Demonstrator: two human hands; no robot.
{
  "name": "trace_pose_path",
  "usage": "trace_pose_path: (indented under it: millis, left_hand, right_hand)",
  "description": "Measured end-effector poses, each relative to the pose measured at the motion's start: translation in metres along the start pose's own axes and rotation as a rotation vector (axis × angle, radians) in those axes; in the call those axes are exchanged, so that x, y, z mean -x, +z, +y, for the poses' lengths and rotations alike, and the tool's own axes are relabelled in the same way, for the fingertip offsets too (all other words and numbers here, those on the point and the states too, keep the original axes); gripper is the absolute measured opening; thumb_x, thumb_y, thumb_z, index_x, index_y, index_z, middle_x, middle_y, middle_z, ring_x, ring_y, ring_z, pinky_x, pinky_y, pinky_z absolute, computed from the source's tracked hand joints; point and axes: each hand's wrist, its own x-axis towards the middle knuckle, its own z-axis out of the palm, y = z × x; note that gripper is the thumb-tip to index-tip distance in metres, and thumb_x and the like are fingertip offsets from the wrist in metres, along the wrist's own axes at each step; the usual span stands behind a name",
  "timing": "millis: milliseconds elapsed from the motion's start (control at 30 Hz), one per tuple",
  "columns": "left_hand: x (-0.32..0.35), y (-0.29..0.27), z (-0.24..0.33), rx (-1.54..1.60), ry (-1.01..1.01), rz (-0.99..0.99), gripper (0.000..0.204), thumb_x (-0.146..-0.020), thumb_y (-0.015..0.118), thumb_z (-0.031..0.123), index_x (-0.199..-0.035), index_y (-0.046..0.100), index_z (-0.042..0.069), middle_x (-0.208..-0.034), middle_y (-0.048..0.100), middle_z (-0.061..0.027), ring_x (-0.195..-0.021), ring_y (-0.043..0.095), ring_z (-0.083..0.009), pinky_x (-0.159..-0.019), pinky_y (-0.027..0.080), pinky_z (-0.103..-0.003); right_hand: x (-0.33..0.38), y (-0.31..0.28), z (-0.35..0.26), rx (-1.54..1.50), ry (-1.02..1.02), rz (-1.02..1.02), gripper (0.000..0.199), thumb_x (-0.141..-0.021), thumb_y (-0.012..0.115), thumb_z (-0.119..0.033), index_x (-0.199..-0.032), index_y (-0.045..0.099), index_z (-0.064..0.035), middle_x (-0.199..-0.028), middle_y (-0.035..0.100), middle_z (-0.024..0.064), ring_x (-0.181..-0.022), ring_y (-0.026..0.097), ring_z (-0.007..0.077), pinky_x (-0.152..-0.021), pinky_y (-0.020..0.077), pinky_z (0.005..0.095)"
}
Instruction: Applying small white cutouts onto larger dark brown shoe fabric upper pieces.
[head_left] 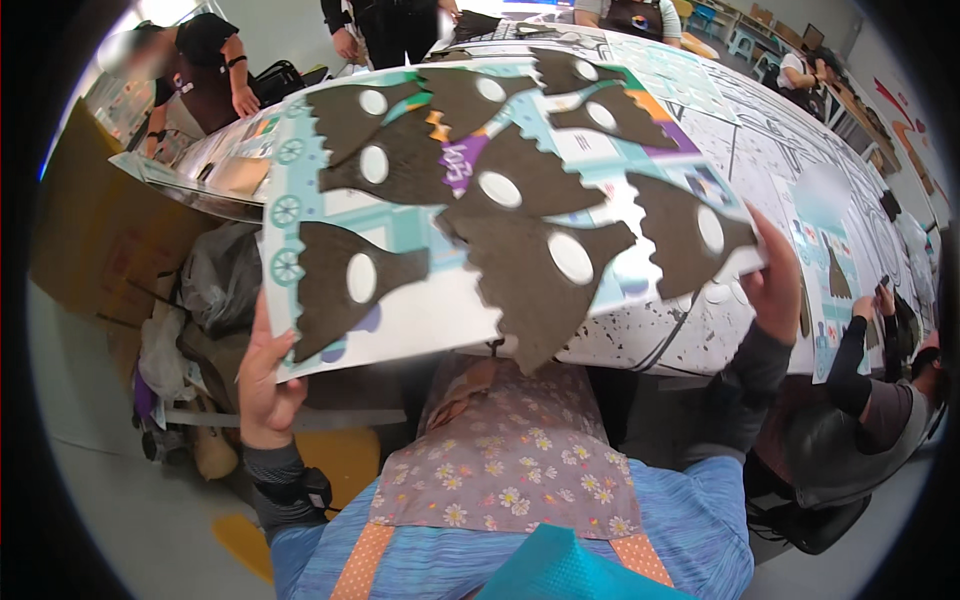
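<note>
A large printed board (420, 325), white with teal, purple and orange patterns, is held up by its sides between my two hands, tilted above the table edge. My left hand (268, 385) grips its lower left corner, the thumb on top. On the opposite side my right hand (775, 280) clasps the right edge, fingers mostly hidden beneath. Several flat dark flared cut-outs (520, 290) with scalloped edges lie on the board, some overlapping. Each bears a white oval patch (571, 258). One cut-out pokes past the board's near edge.
Beyond the board stretches a white table (640, 345) with black line drawings and dark specks. At right, a seated co-worker (870, 420) works beside a similar printed sheet (835, 275). Other people stand across the table. A cardboard box (115, 230) and plastic bags (225, 270) are at left.
</note>
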Motion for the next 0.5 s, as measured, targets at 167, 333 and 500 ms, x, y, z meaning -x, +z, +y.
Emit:
trace_pose_path:
  millis: [167,333,500]
  left_hand:
    - [0.002,-0.007,0.034,0.129,0.081,-0.166,0.065,-0.092,0.035,-0.006,-0.153,0.019,0.012,-0.145,0.041,-0.0139,-0.113,0.062,-0.0231,-0.055,0.060,-0.016]
    - [-0.004,-0.014,0.060,0.126,0.253,-0.168,0.060,-0.096,0.037,-0.001,-0.152,0.022,0.014,-0.140,0.046,-0.0131,-0.111,0.063,-0.0240,-0.062,0.061,-0.019]
    - [-0.019,-0.024,0.107,0.228,0.364,-0.093,0.053,-0.098,0.039,-0.001,-0.149,0.031,0.011,-0.140,0.045,-0.0144,-0.121,0.055,-0.0294,-0.077,0.059,-0.018]
  right_hand:
    - [-0.064,0.017,-0.011,-1.328,0.729,0.074,0.072,-0.101,0.035,-0.055,-0.136,0.043,0.0070,-0.084,0.066,0.0134,-0.049,0.048,0.0090,-0.044,0.0425,0.0185]
    - [-0.044,0.070,-0.010,-1.180,0.761,0.077,0.066,-0.102,0.034,-0.053,-0.133,0.044,0.0042,-0.077,0.063,0.0101,-0.047,0.044,0.0067,-0.044,0.0348,0.0178]
    - [0.004,0.128,-0.026,-1.064,0.976,-0.271,0.049,-0.103,0.041,-0.040,-0.118,0.055,0.0035,-0.077,0.062,0.0064,-0.058,0.053,0.0088,-0.055,0.0457,0.0219]
